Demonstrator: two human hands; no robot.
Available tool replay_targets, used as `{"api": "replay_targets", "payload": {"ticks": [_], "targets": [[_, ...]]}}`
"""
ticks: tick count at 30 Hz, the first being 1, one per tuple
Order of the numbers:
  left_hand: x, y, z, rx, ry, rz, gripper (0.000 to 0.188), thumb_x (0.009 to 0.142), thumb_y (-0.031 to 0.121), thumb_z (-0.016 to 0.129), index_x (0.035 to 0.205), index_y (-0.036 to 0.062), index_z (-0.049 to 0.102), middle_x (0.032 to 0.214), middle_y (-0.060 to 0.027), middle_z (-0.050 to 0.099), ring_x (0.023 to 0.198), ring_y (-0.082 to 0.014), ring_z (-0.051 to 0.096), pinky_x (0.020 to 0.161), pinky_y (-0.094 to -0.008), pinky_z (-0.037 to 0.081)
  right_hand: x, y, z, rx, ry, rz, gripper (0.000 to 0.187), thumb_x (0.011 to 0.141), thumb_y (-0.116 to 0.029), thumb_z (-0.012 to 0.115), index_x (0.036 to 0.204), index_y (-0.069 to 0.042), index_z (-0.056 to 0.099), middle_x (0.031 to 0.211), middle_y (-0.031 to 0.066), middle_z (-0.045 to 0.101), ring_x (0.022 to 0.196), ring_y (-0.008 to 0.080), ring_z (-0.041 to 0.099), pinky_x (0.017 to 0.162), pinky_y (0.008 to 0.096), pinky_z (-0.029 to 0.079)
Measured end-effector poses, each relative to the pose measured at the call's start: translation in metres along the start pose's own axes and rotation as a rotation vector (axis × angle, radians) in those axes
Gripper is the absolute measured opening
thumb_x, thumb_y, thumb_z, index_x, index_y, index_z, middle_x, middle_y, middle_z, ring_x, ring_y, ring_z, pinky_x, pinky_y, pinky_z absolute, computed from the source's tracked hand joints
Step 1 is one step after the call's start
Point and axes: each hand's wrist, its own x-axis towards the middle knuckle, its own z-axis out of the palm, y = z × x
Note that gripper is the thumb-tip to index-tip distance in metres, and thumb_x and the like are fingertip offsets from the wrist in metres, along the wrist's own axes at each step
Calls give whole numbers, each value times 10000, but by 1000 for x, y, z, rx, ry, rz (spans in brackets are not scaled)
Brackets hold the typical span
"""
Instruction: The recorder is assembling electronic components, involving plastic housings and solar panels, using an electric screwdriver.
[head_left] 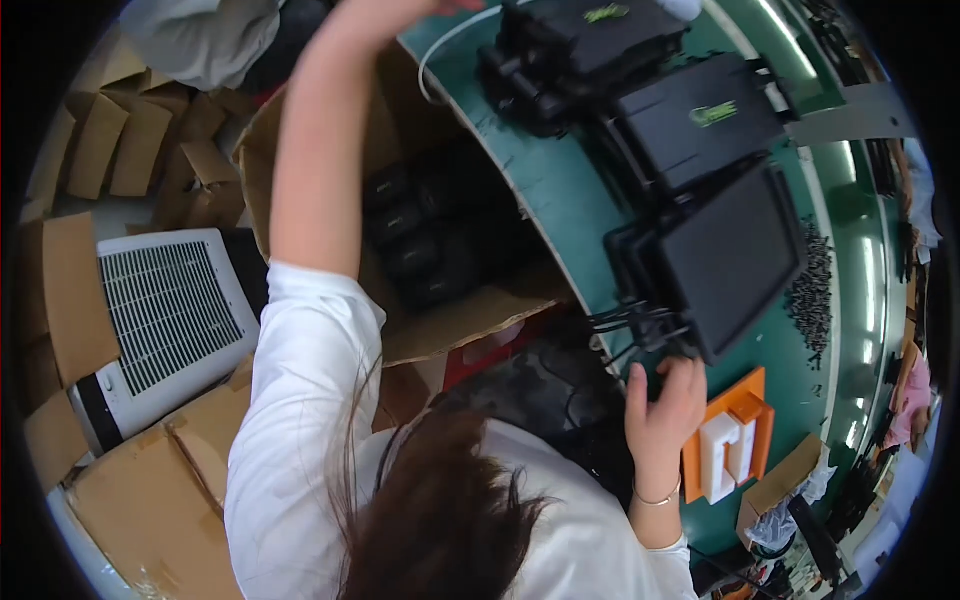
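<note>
My left arm reaches up and away across a large open carton. My left hand (425,6) is mostly cut off by the top edge, with only a bit of it showing near the table's far end. My right hand (668,405) is at the near table edge, its thumb and bent fingers apart, holding nothing that I can see. Its fingertips are beside the lower corner of a black flat-screen unit (735,260) with black cables. Beyond that unit, a black panel unit (700,120) with a green mark and a similar black unit (610,30) stand in a row.
Right of my right hand lies an orange fixture (757,385) with white blocks. Small black parts (812,295) are heaped on the green table (560,210). The open carton (460,325) holds several black items. A white grilled appliance (175,310) stands among cartons at left.
</note>
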Motion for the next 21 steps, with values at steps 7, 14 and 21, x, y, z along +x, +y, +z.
{"api": "replay_targets", "payload": {"ticks": [7, 14, 21], "targets": [[-128, -239, -69, -125, -464, -1024, 369, 835, 286, 433, 957, -1, 630, 988, -138, 655, 907, -219, 642, 740, -306, 513, -21, -10, 13, -59, -11, -68, 399, 605, -115, 736, 809, -19, 407, 736, 109, 390, 701, 286, 390, 641, 374, 327], [-277, -445, 45, 759, -701, -1109, 375, 833, 148, 428, 1149, 1, 566, 1159, -198, 568, 1079, -407, 516, 940, -383, 416, -50, 6, -6, -99, -161, 42, 309, 706, -97, 679, 862, -24, 423, 872, 131, 450, 852, 331, 434, 950, 540, 244], [-300, -433, 82, 790, -430, -1387, 584, 823, 196, 527, 1345, 35, 320, 1406, -133, 323, 1274, -302, 318, 995, -407, 359, -59, 10, -8, -510, -55, -153, 699, 802, -199, 638, 1287, 150, 275, 1097, 260, 414, 973, 401, 411, 880, 489, 329]]}}
